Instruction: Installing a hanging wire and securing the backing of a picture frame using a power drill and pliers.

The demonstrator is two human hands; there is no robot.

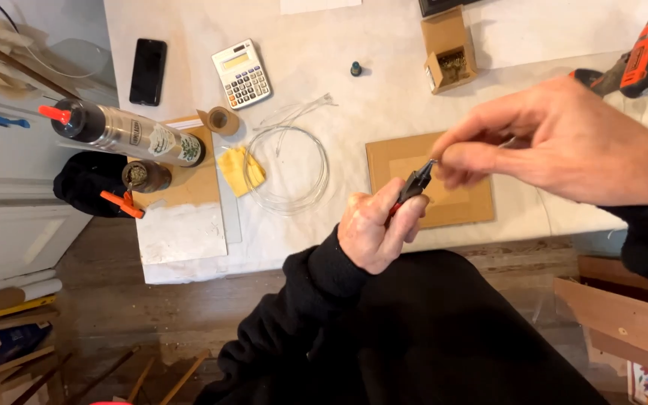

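left hand [375,229] clenched on small black red-handled pliers [412,185], right hand [556,142] pinching thin clear wire [515,142] at their tip above worktop's near edge; looks mid-crimp, next needs steady squeeze.

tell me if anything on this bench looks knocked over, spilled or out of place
The steel bottle with the red cap lies on its side at the table's left edge, cap end out past it. No spill shows. The left hand grips small pliers, meeting the right hand's fingertips.

Hands over the table's near edge

Pliers [414,184] sit in the left hand [375,229]; right hand [564,142] meets their tip, above the board [459,202], right of the coil [286,169].
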